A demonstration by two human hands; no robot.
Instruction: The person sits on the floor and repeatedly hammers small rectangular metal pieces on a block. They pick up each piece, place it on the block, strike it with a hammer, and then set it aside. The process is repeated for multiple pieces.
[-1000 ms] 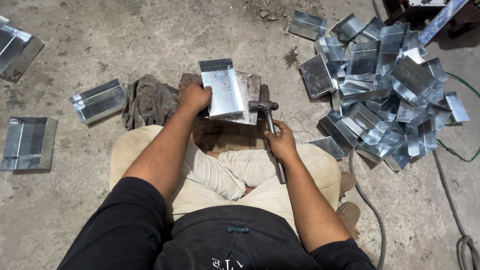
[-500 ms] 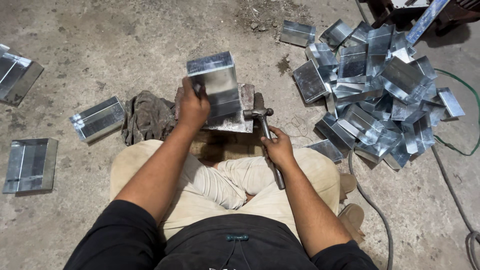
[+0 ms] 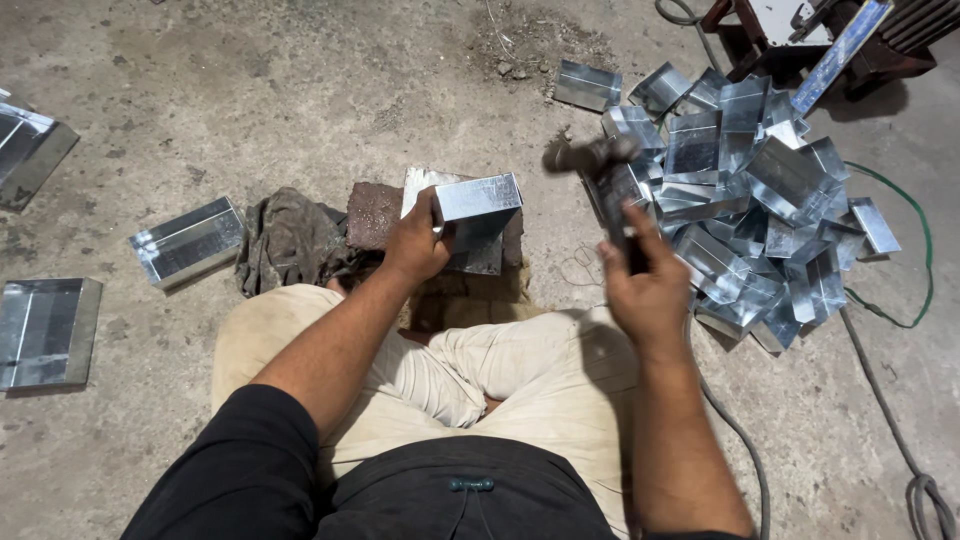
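folded sheet-metal piece (image 3: 478, 200) rests on a flat metal block (image 3: 455, 250) on the concrete floor (image 3: 300, 90), just ahead of the seated person's crossed legs, with the left hand (image 3: 415, 245) clenched on its near left edge. right hand (image 3: 645, 290) has its grip closed round a hammer (image 3: 590, 158), raised and blurred, beside the heap of metal pieces (image 3: 745, 200). a rag (image 3: 290, 240) lies left of the block.

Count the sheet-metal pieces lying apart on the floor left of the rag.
3: one beside the rag, one at the left edge near the knee, one at the upper-left edge, cut off by the frame. More may lie out of view.
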